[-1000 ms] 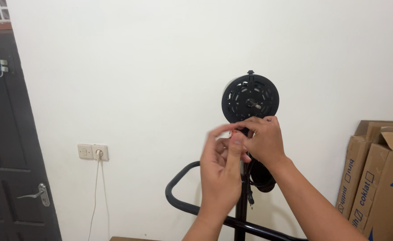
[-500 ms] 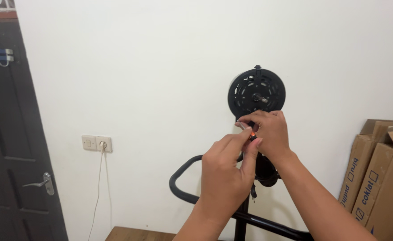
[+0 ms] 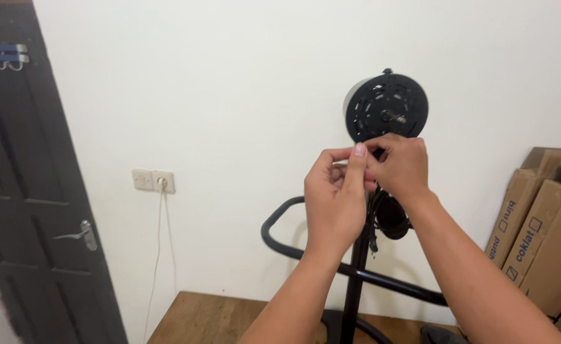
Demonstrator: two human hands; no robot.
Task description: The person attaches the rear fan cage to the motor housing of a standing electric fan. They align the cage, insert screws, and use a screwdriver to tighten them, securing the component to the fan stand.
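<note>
Open air left of the black stand pole (image 3: pixel 359 267) toward the wall socket (image 3: pixel 154 181); right side hemmed by coiled cable (image 3: pixel 392 216), curved tube (image 3: pixel 280 245) and cardboard boxes (image 3: pixel 541 242).

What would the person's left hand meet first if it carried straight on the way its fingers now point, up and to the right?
Most likely the right hand, whose fingers it already meets just under the round black motor housing. Beyond that lies the housing itself, though depth is hard to judge from one view. The left hand has little free way.
</note>
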